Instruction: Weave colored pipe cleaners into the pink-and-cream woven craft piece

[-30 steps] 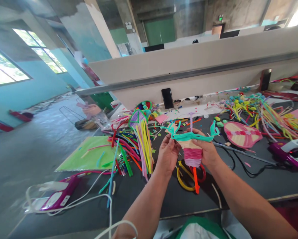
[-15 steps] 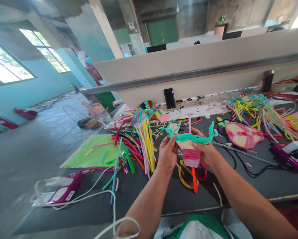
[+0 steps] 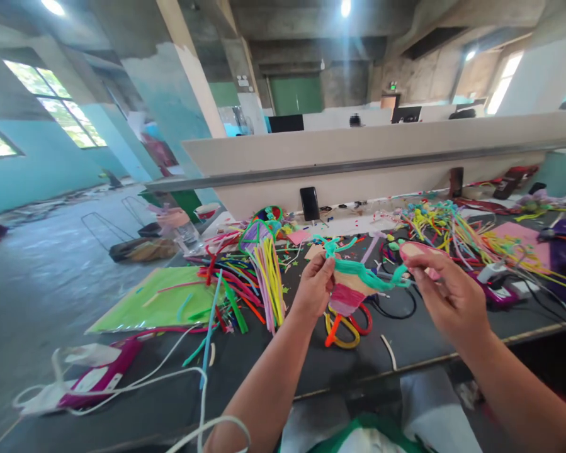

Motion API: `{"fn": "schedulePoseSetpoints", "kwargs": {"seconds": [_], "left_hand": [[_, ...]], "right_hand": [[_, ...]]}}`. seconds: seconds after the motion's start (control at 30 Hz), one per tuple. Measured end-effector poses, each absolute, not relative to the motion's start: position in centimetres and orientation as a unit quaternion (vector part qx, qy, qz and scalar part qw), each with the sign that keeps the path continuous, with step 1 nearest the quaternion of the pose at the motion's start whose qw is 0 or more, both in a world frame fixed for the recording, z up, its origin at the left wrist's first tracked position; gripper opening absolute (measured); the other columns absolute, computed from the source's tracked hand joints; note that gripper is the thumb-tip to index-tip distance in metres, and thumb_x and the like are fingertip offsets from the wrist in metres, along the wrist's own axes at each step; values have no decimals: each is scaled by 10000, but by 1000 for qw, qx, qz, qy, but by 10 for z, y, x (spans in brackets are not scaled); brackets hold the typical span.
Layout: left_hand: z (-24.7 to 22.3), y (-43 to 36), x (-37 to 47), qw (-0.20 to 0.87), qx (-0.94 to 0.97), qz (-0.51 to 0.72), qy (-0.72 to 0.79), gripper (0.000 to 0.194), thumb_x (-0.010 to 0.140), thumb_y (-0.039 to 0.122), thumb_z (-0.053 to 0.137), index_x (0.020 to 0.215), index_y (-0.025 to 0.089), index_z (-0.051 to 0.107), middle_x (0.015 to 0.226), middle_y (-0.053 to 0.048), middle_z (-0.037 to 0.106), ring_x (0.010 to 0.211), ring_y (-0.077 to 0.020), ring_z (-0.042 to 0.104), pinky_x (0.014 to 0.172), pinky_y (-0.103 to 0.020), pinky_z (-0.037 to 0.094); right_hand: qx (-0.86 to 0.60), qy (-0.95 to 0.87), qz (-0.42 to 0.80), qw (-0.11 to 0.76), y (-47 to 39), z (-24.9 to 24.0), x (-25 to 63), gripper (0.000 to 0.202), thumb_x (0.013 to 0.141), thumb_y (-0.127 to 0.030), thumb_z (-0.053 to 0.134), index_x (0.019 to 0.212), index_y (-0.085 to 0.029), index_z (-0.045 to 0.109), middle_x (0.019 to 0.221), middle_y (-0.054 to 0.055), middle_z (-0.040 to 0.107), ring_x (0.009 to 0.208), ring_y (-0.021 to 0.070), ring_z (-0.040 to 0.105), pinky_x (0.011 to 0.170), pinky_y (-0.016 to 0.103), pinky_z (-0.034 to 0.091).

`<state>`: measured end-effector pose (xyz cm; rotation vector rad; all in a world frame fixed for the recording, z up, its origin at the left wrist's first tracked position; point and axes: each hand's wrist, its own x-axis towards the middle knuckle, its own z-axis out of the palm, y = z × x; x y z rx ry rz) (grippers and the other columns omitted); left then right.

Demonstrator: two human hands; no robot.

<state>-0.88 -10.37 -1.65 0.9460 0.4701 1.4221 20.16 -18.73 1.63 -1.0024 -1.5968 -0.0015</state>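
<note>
Probably light and bendable, the flat teal, tan and pink fuzzy-stem piece is above the dark grey counter, best held by its edge, as the left hand pinches it, the right hand's closure at its teal tip unclear.

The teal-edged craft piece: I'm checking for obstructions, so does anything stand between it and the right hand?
Nothing visible stands between the right hand and the craft piece: the hand is right at one end of the teal edging. The pink oval piece lies beyond the hand, not in between.
</note>
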Motion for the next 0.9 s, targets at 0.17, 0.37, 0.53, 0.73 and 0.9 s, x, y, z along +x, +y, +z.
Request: {"fn": "schedulePoseSetpoints", "kwargs": {"seconds": [0.17, 0.37, 0.53, 0.73, 0.9], "left_hand": [[7, -134, 8, 696, 396, 568, 188, 205, 707, 288, 748, 834, 158, 652, 752, -4, 658, 689, -110, 621, 678, -218, 471], [14, -164, 13, 734, 368, 528, 216, 194, 669, 238, 776, 731, 134, 624, 647, 6, 634, 605, -100, 607, 671, -221, 478], [16, -183, 9, 735, 377, 515, 227, 216, 675, 267, 771, 757, 136, 620, 664, -13, 656, 644, -134, 637, 679, -250, 492], [6, -190, 5, 697, 398, 540, 252, 201, 709, 291, 743, 751, 141, 616, 608, 7, 626, 570, -105, 602, 597, -218, 472], [-5, -191, -5, 714, 402, 515, 252, 219, 690, 288, 759, 805, 143, 641, 658, 2, 639, 551, -88, 577, 583, -211, 459]], "right_hand": [[-369, -829, -149, 393, -209, 65, 194, 168, 866, -172, 533, 972, -225, 651, 914, 36, 697, 884, 186, 591, 866, 369, 385], [-404, -879, -118, 225, -201, 81, 185, 215, 879, -207, 511, 779, -175, 699, 810, 54, 662, 849, 179, 543, 799, 326, 345], [-431, -881, -86, 175, -195, 74, 179, 233, 854, -188, 519, 731, -186, 716, 798, 48, 672, 837, 177, 544, 772, 317, 313], [-450, -879, -75, 139, -195, 65, 166, 220, 797, -144, 533, 665, -167, 707, 754, 59, 681, 813, 174, 557, 756, 311, 301], [-448, -882, -43, 143, -191, 51, 165, 203, 777, -159, 542, 654, -174, 703, 721, 51, 682, 774, 165, 573, 741, 294, 314]]}}
